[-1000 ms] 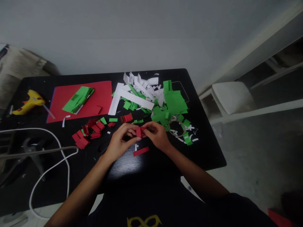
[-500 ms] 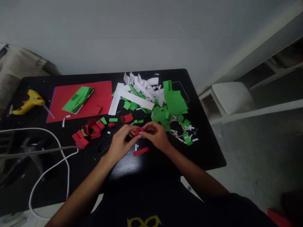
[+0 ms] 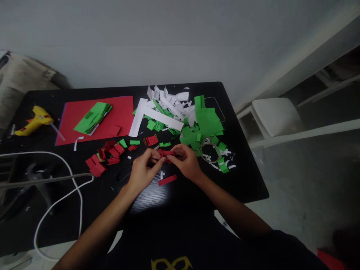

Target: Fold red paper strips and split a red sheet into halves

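Note:
Over the front middle of a black table (image 3: 247, 180), my left hand (image 3: 144, 168) and my right hand (image 3: 185, 161) meet, and both pinch one small red paper piece (image 3: 165, 153) between their fingertips. The piece looks folded or squeezed narrow. Just below the hands a loose red paper strip (image 3: 167, 180) lies flat on the table, with a tiny white scrap (image 3: 161, 174) beside it.
A pile of small red pieces (image 3: 102, 159) lies left of the hands. Green scraps (image 3: 205, 125) and white strips (image 3: 165, 108) are heaped behind, beside a tape ring (image 3: 210, 152). A red sheet (image 3: 95, 120), yellow glue gun (image 3: 33, 120) and white cable (image 3: 64, 187) lie at left.
The red piece stood upright and wide between my fingers; now it is pressed into a narrower, flatter fold. Both hands have shifted slightly but stay together.

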`<state>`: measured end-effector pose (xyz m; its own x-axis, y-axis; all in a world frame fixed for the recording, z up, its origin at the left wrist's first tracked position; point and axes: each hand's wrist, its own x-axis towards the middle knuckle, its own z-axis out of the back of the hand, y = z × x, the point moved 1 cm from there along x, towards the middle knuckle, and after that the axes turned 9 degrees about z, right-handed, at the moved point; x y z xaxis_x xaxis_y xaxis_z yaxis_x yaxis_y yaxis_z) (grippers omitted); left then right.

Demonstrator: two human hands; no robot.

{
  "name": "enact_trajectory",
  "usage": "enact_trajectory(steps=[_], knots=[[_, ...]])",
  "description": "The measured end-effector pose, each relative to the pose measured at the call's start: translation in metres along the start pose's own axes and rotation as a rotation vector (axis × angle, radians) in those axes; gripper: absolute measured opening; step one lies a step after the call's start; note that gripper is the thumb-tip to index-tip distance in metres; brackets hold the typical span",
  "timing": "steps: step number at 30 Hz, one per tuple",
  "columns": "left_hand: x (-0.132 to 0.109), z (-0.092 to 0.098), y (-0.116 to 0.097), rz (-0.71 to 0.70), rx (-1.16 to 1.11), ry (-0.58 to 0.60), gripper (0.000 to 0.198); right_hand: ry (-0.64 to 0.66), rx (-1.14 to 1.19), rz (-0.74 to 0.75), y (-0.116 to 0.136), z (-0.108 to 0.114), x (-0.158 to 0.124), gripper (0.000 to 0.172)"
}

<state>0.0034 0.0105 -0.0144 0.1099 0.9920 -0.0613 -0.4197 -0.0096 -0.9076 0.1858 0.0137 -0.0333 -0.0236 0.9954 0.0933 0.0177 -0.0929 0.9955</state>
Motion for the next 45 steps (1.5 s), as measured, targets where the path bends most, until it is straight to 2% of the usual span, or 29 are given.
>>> enact_trajectory(steps=[11, 25, 45], knots=[[-0.0007, -0.0016, 0.0007, -0.06, 0.017, 0.0, 0.014, 0.012, 0.022, 0.029, -0.0027, -0.0002, -0.0013, 0.021], [-0.0004, -0.0029, 0.002, -0.115, 0.034, 0.004, 0.011, -0.004, 0.108, -0.013, -0.0076, -0.0019, -0.0036, 0.022], [-0.001, -0.0022, 0.0051, -0.054, 0.019, 0.002, 0.014, 0.069, -0.01, -0.001, -0.0052, 0.0009, -0.0012, 0.027]])
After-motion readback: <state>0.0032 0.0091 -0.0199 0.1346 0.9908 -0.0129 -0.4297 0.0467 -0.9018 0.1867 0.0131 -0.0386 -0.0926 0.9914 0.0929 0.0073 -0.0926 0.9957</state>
